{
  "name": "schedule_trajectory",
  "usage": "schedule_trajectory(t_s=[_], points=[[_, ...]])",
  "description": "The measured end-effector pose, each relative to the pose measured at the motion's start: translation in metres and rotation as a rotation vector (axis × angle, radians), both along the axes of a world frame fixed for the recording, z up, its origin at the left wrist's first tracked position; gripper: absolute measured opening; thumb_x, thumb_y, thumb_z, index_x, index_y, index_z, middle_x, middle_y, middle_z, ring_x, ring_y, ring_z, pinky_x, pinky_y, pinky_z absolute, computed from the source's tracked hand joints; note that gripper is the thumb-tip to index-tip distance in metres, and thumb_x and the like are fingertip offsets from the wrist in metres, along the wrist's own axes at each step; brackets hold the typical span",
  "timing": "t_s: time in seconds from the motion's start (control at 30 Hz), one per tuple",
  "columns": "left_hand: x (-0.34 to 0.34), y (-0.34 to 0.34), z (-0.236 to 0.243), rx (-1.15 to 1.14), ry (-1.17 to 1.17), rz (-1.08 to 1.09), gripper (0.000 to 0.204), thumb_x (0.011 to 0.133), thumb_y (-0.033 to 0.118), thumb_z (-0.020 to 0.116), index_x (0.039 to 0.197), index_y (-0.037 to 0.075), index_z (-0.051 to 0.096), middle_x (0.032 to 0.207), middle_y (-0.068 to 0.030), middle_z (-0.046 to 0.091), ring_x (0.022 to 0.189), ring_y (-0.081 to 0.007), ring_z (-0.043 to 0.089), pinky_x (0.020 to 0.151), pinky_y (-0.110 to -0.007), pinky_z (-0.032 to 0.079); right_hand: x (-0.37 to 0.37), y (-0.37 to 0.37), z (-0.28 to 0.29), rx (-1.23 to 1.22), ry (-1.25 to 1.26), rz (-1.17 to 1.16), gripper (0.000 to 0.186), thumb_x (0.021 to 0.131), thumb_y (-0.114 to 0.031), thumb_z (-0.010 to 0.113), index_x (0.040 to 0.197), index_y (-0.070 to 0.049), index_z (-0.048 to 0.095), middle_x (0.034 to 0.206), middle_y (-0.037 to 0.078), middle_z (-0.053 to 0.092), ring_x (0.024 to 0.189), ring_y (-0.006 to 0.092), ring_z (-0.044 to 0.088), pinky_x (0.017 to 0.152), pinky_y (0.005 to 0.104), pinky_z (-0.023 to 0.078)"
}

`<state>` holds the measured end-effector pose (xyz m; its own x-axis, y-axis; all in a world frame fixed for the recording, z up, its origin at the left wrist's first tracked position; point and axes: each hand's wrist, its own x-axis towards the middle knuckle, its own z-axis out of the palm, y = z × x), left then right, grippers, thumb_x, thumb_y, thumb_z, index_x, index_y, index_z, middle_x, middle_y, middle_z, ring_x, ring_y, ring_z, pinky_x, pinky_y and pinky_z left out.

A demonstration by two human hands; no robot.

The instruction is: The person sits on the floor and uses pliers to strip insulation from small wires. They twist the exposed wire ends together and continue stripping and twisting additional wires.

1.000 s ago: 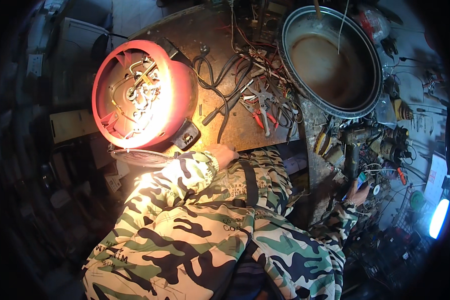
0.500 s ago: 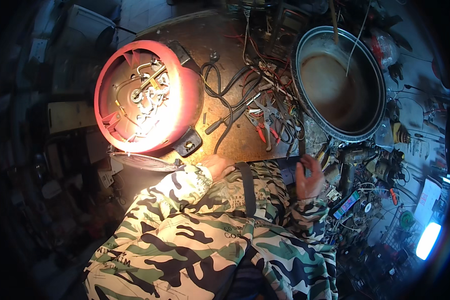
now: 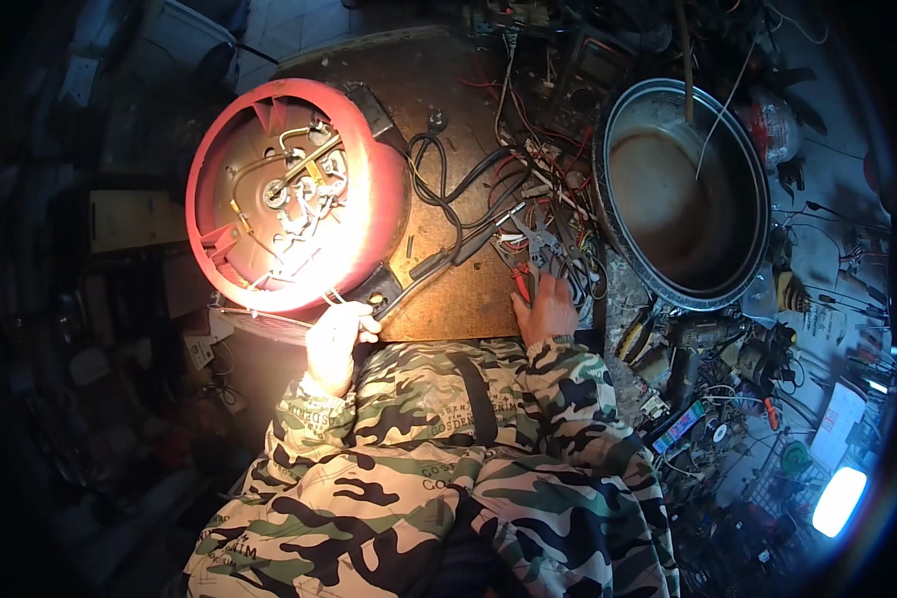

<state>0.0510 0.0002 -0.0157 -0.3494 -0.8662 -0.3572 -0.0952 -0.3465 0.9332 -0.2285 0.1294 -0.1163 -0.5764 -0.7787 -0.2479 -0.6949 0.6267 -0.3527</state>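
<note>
A red round appliance housing (image 3: 394, 189) lies with its open underside facing me, showing wires and metal terminals inside under bright light. My left hand (image 3: 337, 344) is at its near rim, beside a black side handle. Its fingers are pinched on the end of a black power cord (image 3: 409, 291), with thin bare-looking wires sticking up past the fingertips. My right hand (image 3: 550, 311) is closed over red-handled pliers (image 3: 521, 282) at the table's near edge; its fingers partly hide the handles. Other hand tools and loose wires lie just beyond it.
A large metal pot (image 3: 658, 189) stands at the right, a stick and a thin wire leaning in it. Behind the tools is a dark multimeter (image 3: 596, 70). A cordless drill (image 3: 703, 334) and tangled parts crowd the right side. The wooden table (image 3: 448, 314) ends near my lap.
My left hand has moved left to the housing's rim and now holds the cord end, its cord shifted along. My right hand has come left and forward from the table edge onto the pliers.
</note>
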Motion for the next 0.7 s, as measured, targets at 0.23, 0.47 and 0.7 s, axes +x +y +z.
schedule_trajectory(t_s=[0.23, 0.47, 0.7], points=[[-0.008, 0.003, 0.009, -0.055, -0.011, -0.047, 0.024, 0.103, 0.015, 0.051, 0.108, -0.005, 0.063, 0.087, -0.0099, 0.068, 0.077, -0.0140, 0.063, 0.073, -0.026, 0.052, -0.031, -0.004, -0.021, -0.099, -0.304, -0.226, 0.029, 0.078, -0.021, 0.080, 0.094, -0.002, 0.064, 0.082, 0.021, 0.068, 0.079, 0.0421, 0.067, 0.065, 0.0530, 0.054], [-0.027, 0.013, -0.001, -0.024, -0.081, -0.186, 0.022, 0.101, 0.011, 0.053, 0.106, -0.007, 0.063, 0.087, -0.0101, 0.067, 0.075, -0.0135, 0.062, 0.074, -0.026, 0.051, -0.024, -0.009, -0.028, -0.174, 0.035, -0.180, 0.032, 0.078, -0.022, 0.080, 0.102, -0.005, 0.065, 0.095, 0.019, 0.064, 0.081, 0.0415, 0.065, 0.065, 0.0520, 0.051], [-0.034, 0.019, 0.008, 0.000, -0.164, -0.201, 0.018, 0.098, 0.011, 0.057, 0.105, -0.003, 0.066, 0.085, -0.0050, 0.068, 0.074, -0.0089, 0.058, 0.070, -0.023, 0.048, -0.031, -0.081, -0.027, 0.053, 0.026, 0.265, 0.031, 0.085, -0.010, 0.069, 0.116, -0.010, 0.066, 0.109, 0.025, 0.061, 0.082, 0.0423, 0.064, 0.068, 0.0523, 0.054]])
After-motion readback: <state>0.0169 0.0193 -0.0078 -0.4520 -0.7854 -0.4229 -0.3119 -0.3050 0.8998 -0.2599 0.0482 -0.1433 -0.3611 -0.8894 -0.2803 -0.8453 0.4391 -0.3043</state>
